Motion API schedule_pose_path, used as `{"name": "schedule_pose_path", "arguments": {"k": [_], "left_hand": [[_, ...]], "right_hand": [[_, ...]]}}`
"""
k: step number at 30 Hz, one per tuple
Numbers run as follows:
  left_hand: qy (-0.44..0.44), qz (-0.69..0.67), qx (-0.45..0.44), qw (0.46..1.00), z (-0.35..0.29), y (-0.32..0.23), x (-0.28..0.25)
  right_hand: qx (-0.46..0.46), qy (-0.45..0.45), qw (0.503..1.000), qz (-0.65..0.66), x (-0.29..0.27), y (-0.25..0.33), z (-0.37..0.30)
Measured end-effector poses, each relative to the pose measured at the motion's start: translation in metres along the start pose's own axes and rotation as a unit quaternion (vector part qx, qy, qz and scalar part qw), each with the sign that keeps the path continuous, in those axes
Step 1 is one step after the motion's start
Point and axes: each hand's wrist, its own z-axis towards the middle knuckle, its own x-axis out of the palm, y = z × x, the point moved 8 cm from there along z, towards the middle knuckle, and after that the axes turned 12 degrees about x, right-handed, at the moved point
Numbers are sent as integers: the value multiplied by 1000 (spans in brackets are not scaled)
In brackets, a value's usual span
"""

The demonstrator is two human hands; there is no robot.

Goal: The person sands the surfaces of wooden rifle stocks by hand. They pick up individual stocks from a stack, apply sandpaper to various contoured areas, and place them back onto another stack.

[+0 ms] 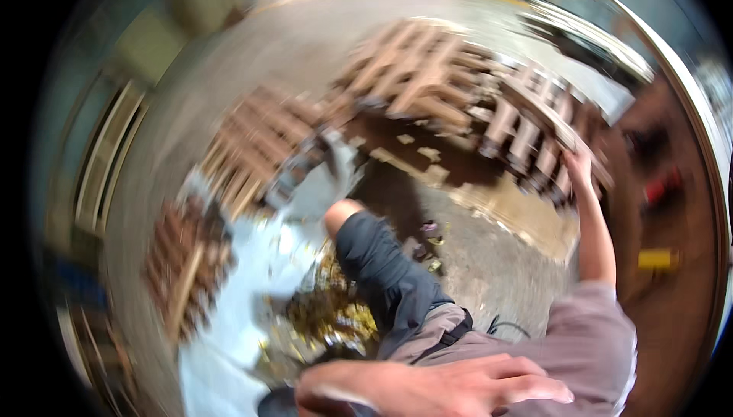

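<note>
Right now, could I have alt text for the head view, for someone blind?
A person's blurred right hand touches a board on a wood pile, while the left hand hangs open before the shirt. More wood piles stand beyond a bent knee.

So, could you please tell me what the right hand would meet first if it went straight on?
The right hand would probably first meet the long wooden strip right before it, then the wood stack; blur hides whether hand and strip touch.
</note>
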Motion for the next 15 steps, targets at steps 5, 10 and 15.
{"name": "schedule_pose_path", "arguments": {"k": [5,10,15], "left_hand": [[-11,114,62,992,18,55,-13],[-191,300,91,930,-24,42,-48],[-323,431,132,833,-78,-2,-39]], "right_hand": [[25,478,872,104,193,62,-138],[-137,610,779,54,272,175,-310],[-220,744,630,-26,329,233,-453]]}}
